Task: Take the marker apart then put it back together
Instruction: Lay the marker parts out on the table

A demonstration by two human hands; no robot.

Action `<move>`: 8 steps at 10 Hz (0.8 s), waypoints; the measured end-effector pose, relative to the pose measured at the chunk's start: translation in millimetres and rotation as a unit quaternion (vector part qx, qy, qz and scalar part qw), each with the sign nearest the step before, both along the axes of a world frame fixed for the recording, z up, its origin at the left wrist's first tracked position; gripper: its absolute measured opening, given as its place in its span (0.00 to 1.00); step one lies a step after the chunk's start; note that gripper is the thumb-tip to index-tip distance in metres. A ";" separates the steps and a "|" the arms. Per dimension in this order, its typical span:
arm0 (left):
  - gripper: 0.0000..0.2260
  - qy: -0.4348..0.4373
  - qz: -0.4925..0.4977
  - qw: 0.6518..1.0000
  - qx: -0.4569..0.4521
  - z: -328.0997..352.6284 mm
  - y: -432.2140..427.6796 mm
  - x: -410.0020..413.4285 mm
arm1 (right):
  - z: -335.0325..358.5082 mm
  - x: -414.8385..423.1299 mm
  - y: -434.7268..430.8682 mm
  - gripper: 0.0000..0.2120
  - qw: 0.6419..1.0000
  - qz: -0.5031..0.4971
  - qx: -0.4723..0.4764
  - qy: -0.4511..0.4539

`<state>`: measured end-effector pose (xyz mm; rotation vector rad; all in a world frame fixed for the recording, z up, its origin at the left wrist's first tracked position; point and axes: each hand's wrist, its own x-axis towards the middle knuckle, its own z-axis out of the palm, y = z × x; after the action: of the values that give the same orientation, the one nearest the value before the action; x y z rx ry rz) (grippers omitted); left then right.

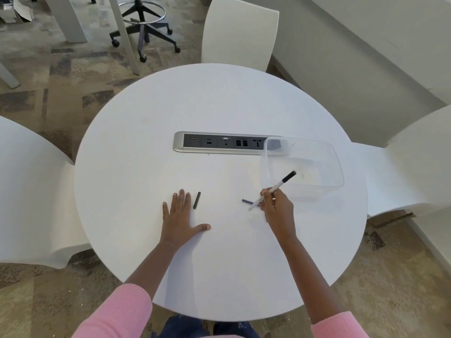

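Note:
My right hand (277,208) grips a white marker barrel (273,190) with a black end pointing up and to the right, tilted above the round white table (151,132). A short dark grey piece (247,201) lies on the table just left of that hand, partly under the barrel. A black cap-like piece (197,200) lies on the table just right of my left hand's fingertips. My left hand (180,217) rests flat on the table, palm down, fingers spread, holding nothing.
A clear plastic container (317,152) stands right of centre, just beyond my right hand. A silver power and data socket strip (179,142) is set into the table's middle. White chairs (240,30) stand around the table.

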<state>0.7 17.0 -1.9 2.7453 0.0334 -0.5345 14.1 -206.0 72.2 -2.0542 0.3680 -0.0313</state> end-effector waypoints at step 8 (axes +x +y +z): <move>0.66 -0.006 -0.005 1.000 0.011 -0.2 -0.1 0.3 | -50.8 18.6 75.6 0.11 0.929 0.195 -0.292 0.116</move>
<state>1.0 16.9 -2.0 2.7711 0.0234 -0.5239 32.7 -130.4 21.4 -2.7010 0.0851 0.3895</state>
